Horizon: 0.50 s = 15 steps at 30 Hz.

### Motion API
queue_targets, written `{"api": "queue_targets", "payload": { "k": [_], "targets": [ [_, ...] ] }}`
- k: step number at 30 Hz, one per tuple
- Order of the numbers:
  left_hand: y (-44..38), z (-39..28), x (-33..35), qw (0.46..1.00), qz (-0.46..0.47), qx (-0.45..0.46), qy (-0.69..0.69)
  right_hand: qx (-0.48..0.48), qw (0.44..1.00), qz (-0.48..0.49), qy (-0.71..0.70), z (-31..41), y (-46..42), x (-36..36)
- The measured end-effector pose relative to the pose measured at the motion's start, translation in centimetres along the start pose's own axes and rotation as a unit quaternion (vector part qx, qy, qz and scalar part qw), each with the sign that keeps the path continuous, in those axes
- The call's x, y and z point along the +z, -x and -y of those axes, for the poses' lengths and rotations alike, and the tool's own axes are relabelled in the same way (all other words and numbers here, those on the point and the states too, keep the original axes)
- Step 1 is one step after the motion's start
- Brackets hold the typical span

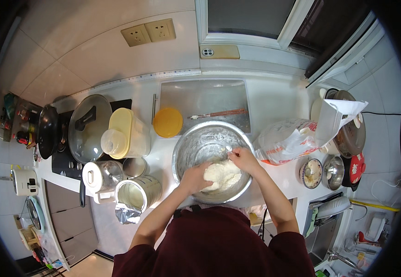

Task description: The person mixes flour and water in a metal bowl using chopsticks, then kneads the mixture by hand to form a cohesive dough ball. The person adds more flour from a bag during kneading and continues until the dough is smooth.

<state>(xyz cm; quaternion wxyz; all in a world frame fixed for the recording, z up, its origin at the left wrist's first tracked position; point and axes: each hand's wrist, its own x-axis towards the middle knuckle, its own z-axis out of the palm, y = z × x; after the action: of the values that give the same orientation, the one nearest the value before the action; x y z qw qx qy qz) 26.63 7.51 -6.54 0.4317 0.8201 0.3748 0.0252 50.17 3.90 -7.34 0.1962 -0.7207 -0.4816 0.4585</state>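
A wide stainless steel mixing bowl stands on the counter before me, its inner wall smeared with flour and bits of dough. A pale lump of dough with a rough surface rests in it. My left hand grips the dough's left side, thumb pressed to its near edge and fingers partly hidden behind it. My right hand is over the bowl's right side, fingers curled near the wall just above the dough; whether they pinch something is unclear. Behind the bowl lie reddish chopsticks, their left tips caked with dough.
A yellow lid lies left of the chopsticks on a grey mat. An opened tin, a lidded glass jug and a yellow-topped container stand left. Right are a plastic bag, a patterned bowl and a sink.
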Motion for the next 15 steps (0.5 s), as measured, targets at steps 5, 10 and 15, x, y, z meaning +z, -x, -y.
{"api": "queue_targets", "payload": {
  "k": [5,10,15],
  "targets": [
    [2.3,-4.7,-5.2,0.992,-0.060,-0.021,0.106,-0.019,0.982,0.034,-0.183,2.2,0.4,-1.6],
    [1.8,-3.5,-7.3,0.944,-0.087,-0.011,0.319,-0.057,0.829,0.176,-0.528,5.4,0.3,-2.3],
    [-0.1,-2.6,-8.1,0.929,-0.078,-0.017,0.361,-0.049,0.831,0.162,-0.530,4.9,0.4,-0.7]
  ]
}}
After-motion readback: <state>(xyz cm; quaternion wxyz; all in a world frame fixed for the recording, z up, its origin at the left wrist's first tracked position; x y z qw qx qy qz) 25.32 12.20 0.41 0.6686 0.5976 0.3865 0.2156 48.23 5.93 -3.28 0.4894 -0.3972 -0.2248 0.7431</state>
